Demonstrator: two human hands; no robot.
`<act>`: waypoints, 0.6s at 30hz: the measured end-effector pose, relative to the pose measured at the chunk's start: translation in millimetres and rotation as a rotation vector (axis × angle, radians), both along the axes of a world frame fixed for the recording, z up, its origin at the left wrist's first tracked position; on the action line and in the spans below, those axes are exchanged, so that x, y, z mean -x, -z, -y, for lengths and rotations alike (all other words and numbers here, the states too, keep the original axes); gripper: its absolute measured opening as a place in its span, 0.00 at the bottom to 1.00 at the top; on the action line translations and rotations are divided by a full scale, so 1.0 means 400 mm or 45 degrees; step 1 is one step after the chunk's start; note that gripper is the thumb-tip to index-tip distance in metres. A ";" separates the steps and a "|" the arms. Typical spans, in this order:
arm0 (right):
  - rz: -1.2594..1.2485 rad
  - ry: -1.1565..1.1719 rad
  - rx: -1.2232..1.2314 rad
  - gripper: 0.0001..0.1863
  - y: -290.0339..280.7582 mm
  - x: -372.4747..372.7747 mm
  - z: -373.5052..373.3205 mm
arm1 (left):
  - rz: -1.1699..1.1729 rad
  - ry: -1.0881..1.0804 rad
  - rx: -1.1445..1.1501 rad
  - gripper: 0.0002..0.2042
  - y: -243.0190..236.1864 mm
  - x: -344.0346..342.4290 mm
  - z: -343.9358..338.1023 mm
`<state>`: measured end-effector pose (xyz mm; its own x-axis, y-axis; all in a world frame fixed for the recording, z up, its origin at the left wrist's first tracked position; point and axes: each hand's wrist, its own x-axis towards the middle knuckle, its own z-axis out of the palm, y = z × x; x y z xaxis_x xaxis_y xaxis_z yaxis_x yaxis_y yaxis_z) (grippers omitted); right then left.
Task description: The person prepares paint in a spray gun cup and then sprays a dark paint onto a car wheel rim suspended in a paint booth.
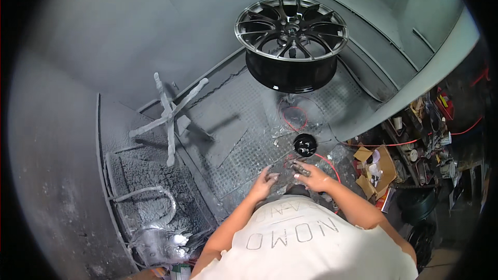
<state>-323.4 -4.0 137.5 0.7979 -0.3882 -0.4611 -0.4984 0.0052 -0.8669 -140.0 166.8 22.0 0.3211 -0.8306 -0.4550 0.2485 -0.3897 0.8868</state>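
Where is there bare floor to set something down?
There's a bare patch of floor between the grey stand and the black pot, ahead of the left hand. It's crowded near the right hand, with pot and red hose, and around the box.

two hands (pixel 263 182) (pixel 314 178), one silver-rimmed wheel (pixel 291 30), one four-armed stand (pixel 169 115), one cardboard box (pixel 387 166)

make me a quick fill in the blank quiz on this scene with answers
The wheel has a silvery edge and a side coloured ____.
The hose beside the right hand is coloured ____.
The cardboard box lies on the picture's ____ side.

Missing words: black; red; right.
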 end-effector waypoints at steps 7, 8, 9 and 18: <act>0.078 0.543 -0.084 0.33 -0.092 0.006 0.171 | 0.425 1.142 -0.366 0.26 0.192 -0.227 0.053; 0.095 0.633 -0.097 0.33 -0.122 0.003 0.186 | 0.347 1.106 -0.312 0.26 0.208 -0.268 0.078; 0.135 0.694 -0.066 0.32 -0.148 -0.009 0.203 | 0.277 1.050 -0.266 0.26 0.222 -0.317 0.099; 0.255 0.988 0.094 0.33 -0.492 -0.172 0.370 | 0.928 1.101 -0.705 0.24 0.308 -0.831 0.363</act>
<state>-254.7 -151.8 334.1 0.3532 -0.8896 -0.2895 -0.2114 0.2256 -0.9510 192.5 21.4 -101.3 0.0909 -0.6491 -0.7553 -0.7507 -0.5430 0.3763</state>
